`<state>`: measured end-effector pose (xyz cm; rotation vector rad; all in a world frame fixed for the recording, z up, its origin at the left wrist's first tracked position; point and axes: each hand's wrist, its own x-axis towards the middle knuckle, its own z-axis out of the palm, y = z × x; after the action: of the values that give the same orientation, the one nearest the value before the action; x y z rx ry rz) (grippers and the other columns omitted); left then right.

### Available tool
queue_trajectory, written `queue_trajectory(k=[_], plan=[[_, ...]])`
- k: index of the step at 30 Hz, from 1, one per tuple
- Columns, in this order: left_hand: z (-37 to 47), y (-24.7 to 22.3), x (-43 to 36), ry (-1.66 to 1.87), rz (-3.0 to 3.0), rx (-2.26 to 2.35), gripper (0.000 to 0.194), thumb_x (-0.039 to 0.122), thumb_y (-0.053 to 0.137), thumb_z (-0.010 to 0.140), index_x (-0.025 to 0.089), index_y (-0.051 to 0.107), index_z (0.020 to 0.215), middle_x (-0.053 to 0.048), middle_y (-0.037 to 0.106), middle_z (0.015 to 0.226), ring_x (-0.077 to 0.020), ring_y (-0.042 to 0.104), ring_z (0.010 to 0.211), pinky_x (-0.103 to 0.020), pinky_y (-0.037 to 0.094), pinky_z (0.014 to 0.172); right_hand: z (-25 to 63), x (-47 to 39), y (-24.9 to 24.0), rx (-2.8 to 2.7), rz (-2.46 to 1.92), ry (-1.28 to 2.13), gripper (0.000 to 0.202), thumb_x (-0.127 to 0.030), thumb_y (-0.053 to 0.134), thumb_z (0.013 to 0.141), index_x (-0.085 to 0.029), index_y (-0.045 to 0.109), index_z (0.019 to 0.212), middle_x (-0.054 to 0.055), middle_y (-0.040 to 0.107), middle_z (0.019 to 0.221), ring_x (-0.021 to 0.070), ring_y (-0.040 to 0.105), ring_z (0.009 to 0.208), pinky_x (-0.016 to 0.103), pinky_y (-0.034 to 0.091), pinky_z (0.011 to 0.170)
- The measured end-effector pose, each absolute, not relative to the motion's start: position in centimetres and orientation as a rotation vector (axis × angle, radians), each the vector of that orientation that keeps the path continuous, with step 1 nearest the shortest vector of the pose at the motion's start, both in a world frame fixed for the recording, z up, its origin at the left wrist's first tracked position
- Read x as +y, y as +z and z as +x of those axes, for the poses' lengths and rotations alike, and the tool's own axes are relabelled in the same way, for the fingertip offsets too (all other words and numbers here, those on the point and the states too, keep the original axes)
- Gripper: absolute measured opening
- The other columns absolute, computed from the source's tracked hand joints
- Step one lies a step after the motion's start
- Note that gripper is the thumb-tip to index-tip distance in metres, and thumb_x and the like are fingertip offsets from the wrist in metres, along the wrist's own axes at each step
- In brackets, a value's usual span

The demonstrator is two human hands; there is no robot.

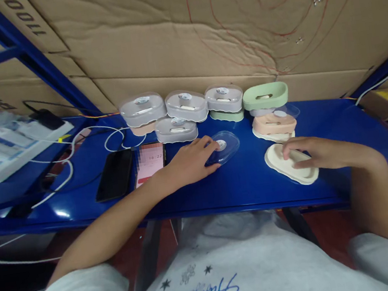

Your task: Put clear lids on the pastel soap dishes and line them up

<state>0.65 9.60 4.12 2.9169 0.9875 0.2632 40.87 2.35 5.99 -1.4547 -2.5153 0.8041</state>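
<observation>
On the blue table, a clear plastic lid (pixel 230 146) with a round white label lies in front of me. My left hand (pixel 194 161) is on its left end, fingers over the top and thumb at the near edge, closed around it. To the right rests a cream tray (pixel 292 170) with a wavy rim. Above that tray is my right hand (pixel 306 152), thumb and fingers apart, the fingertips at its inner surface; whether they press on it I cannot tell. Just behind stands a peach soap-dish-like box (pixel 274 124), with a green one (pixel 265 96) farther back.
Several grey boxes with clear lids (pixel 143 109) line the back, some stacked. Two phones, one dark (pixel 114 175) and one lit (pixel 152 160), lie left of centre. White cables and a power strip (pixel 16 155) occupy the far left. Cardboard (pixel 163 38) walls the back.
</observation>
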Motion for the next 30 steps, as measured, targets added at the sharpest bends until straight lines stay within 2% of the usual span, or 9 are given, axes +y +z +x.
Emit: queue_trajectory(k=[6,8,10,13,18,22,25,28,30], plan=[[0.9,4.0,9.3,0.236,2.969,0.958,0.044,0.038,0.071,0.098,0.023,0.055,0.136,-0.012,0.057,0.138,-0.0317,0.061,0.124,-0.04,0.059,0.091,46.6,-0.3,6.0,-2.162,-1.896,0.764,0.037,-0.066,0.065,0.094,-0.031,0.073,0.103,0.012,0.074,0.113,0.029,0.071,0.089,0.04,0.057,0.074],[1.0,3.9,9.3,0.245,2.961,0.955,0.044,0.038,0.07,0.099,0.022,0.055,0.136,-0.012,0.056,0.139,-0.0317,0.06,0.125,-0.04,0.059,0.09,49.2,-0.1,6.0,-2.025,-2.096,0.691,0.028,-0.057,0.072,0.091,-0.031,0.075,0.102,0.013,0.075,0.113,0.0299,0.072,0.091,0.04,0.055,0.076],[1.1,3.8,9.3,0.245,2.956,0.952,0.044,0.038,0.069,0.099,0.022,0.055,0.137,-0.013,0.056,0.139,-0.0318,0.059,0.126,-0.039,0.059,0.089,51.2,1.3,6.1,-1.952,-2.238,0.554,0.014,-0.038,0.079,0.085,-0.028,0.075,0.093,0.014,0.076,0.106,0.031,0.073,0.09,0.041,0.055,0.077],[1.2,3.9,9.3,0.221,2.955,0.954,0.045,0.04,0.069,0.1,0.022,0.055,0.139,-0.013,0.056,0.14,-0.0315,0.059,0.126,-0.039,0.059,0.088,52.1,4.8,5.7,-1.926,-2.305,0.343,0.006,-0.02,0.075,0.081,-0.023,0.072,0.086,0.017,0.077,0.096,0.0313,0.072,0.082,0.043,0.054,0.075],[1.4,4.1,9.0,0.229,2.933,0.929,0.045,0.037,0.072,0.099,0.021,0.056,0.138,-0.012,0.056,0.141,-0.0309,0.059,0.129,-0.04,0.061,0.092,50.2,8.8,4.8,-2.013,-2.084,0.124,0.02,-0.016,0.059,0.09,-0.019,0.072,0.105,0.021,0.074,0.125,0.0304,0.068,0.119,0.04,0.051,0.101],[1.4,3.7,9.1,0.267,2.885,0.836,0.041,0.033,0.072,0.099,0.023,0.059,0.136,-0.011,0.056,0.146,-0.03,0.059,0.134,-0.04,0.062,0.095,45.8,6.1,6.3,-1.917,-1.978,-0.201,0.035,-0.025,0.049,0.101,-0.012,0.069,0.126,0.029,0.068,0.136,0.039,0.062,0.132,0.054,0.045,0.111],[1.3,3.0,9.4,0.331,2.861,0.74,0.041,0.027,0.068,0.101,0.024,0.059,0.141,-0.011,0.055,0.156,-0.0289,0.057,0.142,-0.044,0.058,0.108,38.8,3.2,6.9,-2.242,-1.511,-0.295,0.044,-0.04,0.063,0.102,-0.02,0.064,0.141,0.02,0.067,0.144,0.0397,0.059,0.138,0.059,0.043,0.118],[1.0,2.4,9.8,0.407,2.875,0.605,0.044,0.019,0.062,0.102,0.028,0.06,0.145,-0.009,0.055,0.161,-0.026,0.053,0.149,-0.047,0.049,0.121,32.0,2.5,5.3,-2.607,-1.155,-0.164,0.075,-0.051,0.07,0.099,-0.028,0.041,0.165,0.015,0.041,0.171,0.0399,0.04,0.157,0.065,0.035,0.126],[0.9,2.4,10.0,0.437,2.907,0.545,0.045,0.013,0.057,0.101,0.03,0.063,0.143,-0.008,0.058,0.159,-0.0244,0.057,0.146,-0.047,0.049,0.121,29.3,3.2,3.4,-2.698,-1.13,-0.046,0.086,-0.057,0.071,0.098,-0.027,0.032,0.169,0.017,0.034,0.174,0.0406,0.038,0.158,0.066,0.039,0.122]])
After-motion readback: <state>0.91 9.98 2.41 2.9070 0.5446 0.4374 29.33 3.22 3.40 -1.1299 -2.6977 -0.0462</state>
